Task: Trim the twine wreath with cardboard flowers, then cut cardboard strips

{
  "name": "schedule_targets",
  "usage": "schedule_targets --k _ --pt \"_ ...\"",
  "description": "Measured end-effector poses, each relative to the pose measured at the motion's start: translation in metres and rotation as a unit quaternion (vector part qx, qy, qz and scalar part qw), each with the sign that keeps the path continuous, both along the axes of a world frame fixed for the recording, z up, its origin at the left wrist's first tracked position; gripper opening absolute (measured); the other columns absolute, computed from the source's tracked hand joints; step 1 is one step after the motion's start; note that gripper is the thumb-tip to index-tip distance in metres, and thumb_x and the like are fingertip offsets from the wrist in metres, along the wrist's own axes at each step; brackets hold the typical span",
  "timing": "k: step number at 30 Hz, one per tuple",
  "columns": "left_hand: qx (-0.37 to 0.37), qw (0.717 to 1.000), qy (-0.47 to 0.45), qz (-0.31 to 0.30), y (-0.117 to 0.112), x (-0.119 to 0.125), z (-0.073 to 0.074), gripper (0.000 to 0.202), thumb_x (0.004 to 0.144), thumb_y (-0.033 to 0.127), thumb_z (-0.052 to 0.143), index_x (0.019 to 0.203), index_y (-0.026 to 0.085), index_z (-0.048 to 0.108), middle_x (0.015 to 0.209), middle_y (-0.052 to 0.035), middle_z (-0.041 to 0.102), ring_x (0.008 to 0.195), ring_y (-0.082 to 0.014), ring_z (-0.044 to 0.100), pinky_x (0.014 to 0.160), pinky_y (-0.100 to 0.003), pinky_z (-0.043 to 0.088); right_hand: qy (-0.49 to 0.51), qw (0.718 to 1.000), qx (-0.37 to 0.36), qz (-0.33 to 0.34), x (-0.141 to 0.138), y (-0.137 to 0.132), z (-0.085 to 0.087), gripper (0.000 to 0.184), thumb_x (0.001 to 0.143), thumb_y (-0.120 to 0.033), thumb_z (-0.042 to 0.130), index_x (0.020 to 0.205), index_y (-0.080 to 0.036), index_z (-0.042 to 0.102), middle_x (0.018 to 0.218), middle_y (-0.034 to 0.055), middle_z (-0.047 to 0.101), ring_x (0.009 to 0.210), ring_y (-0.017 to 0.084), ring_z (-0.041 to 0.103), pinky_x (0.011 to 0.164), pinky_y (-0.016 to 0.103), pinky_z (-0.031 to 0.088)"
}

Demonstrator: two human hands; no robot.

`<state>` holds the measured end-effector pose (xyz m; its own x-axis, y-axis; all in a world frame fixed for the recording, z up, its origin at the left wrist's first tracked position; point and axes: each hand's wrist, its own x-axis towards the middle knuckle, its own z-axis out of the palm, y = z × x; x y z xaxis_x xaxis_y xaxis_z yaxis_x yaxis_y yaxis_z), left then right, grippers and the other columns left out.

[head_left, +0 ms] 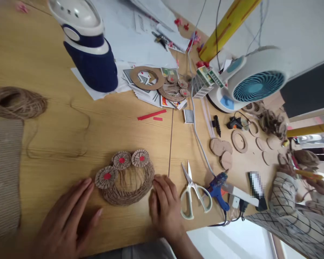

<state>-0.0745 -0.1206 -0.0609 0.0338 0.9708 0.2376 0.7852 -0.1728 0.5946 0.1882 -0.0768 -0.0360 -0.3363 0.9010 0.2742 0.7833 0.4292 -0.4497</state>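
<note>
A twine-coiled cardboard ring [126, 196] lies flat on the wooden table [70, 144], with loose jute strands across its middle. Three cardboard rosettes with red centres sit along its upper left, the nearest being [107, 176]. My left hand [67, 217] rests flat on the table, its fingertips at or very near the lowest rosette. My right hand [164, 208] lies against the ring's right side, fingers spread and holding nothing. White-handled scissors [191, 192] lie just right of my right hand, open and not touched. A blue hot glue gun [218, 189] lies beyond them.
A jute twine ball [16, 103] and a woven jute strip [5, 176] lie at left. Ahead stand a blue-and-white iron [89, 50], papers, red paper strips [151, 115] and a small fan [256, 81]. Cardboard discs [221, 147] lie at right, beside a co-worker's patterned sleeve [291, 201].
</note>
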Motion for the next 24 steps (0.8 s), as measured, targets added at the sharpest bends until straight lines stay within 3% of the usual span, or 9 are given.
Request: schedule_targets --k 3,7,11,20,24 --pt "-0.036 0.996 0.080 -0.002 0.001 0.002 0.005 0.085 0.090 0.030 0.067 0.163 0.022 0.023 0.163 -0.0108 0.040 0.140 -0.0393 0.048 0.121 -0.055 0.036 -0.022 1.000 -0.006 -0.012 0.002 0.000 -0.002 0.043 0.090 -0.003 0.055 0.132 -0.010 0.058 0.128 0.0139 0.069 0.129 0.026 0.057 0.110 0.048 0.053" --pt "-0.065 0.992 0.105 0.005 0.001 0.006 0.016 0.094 0.089 0.025 0.070 0.164 0.022 0.014 0.167 -0.0122 0.030 0.145 -0.0379 0.042 0.120 -0.056 0.039 -0.018 0.999 -0.035 -0.017 0.003 0.003 0.000 0.042 0.091 -0.004 0.053 0.132 -0.012 0.059 0.125 0.0131 0.070 0.127 0.026 0.058 0.109 0.049 0.054" --pt "-0.080 0.990 0.120 -0.004 0.000 0.006 0.019 0.097 0.087 0.024 0.073 0.164 0.021 0.014 0.166 -0.0145 0.031 0.146 -0.0384 0.041 0.120 -0.058 0.039 -0.013 0.998 -0.056 -0.016 0.003 0.004 0.002 0.044 0.091 -0.005 0.053 0.134 -0.012 0.057 0.124 0.0136 0.070 0.126 0.026 0.058 0.111 0.050 0.053" --pt "-0.070 0.996 0.054 0.032 -0.005 0.004 0.016 0.093 0.091 0.033 0.068 0.165 0.026 0.011 0.170 -0.0081 0.024 0.151 -0.0377 0.032 0.122 -0.059 0.036 -0.010 0.999 -0.033 -0.014 -0.005 0.003 -0.003 0.057 0.093 -0.008 0.051 0.149 -0.016 0.042 0.131 0.0158 0.065 0.132 0.029 0.055 0.112 0.057 0.050" --pt "-0.022 0.998 0.038 0.037 -0.002 0.007 0.014 0.089 0.092 0.032 0.066 0.164 0.023 0.015 0.167 -0.0131 0.031 0.151 -0.0360 0.033 0.123 -0.056 0.034 -0.001 1.000 0.011 -0.021 -0.007 0.004 -0.006 0.052 0.095 -0.011 0.050 0.146 -0.016 0.043 0.130 0.0169 0.063 0.128 0.031 0.056 0.106 0.058 0.052"
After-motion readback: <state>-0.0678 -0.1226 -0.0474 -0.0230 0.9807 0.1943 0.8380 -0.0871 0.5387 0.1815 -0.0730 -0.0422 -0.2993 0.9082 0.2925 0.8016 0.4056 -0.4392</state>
